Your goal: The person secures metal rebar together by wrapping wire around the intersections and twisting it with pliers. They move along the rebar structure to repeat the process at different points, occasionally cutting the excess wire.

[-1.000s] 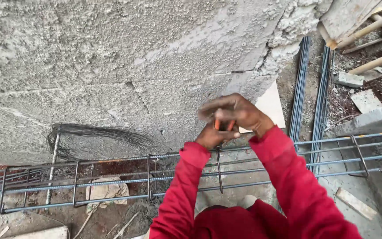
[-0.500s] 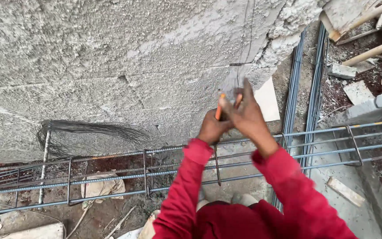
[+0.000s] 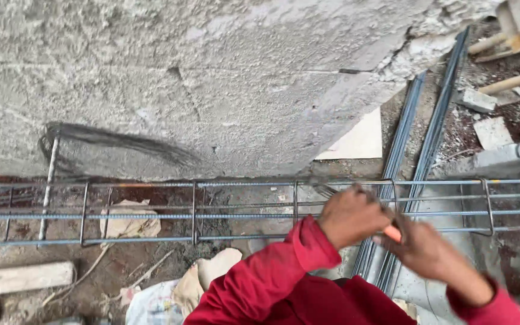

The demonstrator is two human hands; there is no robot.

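A long rebar cage [image 3: 151, 215] of blue-grey bars and upright stirrups runs left to right along the foot of a rough concrete wall [image 3: 212, 78]. Both my arms wear red sleeves. My left hand [image 3: 350, 215] is closed in a fist at the cage's upper bars, and thin tie wire [image 3: 326, 191] sticks out beside its knuckles. Just to its right and lower, my right hand [image 3: 431, 253] grips an orange-handled tool [image 3: 392, 233]. The tool's tip is hidden between my hands.
A bundle of dark wire [image 3: 115, 139] lies against the wall at the left. Loose long rebars [image 3: 428, 132] run away at the right, beside rubble and timber poles [image 3: 513, 81]. Crumpled sacks [image 3: 130, 222] and a wooden plank [image 3: 22, 278] lie on the dirt under the cage.
My hands have come down from in front of the wall to the cage's upper bars and moved right. The orange tool now lies low between them.
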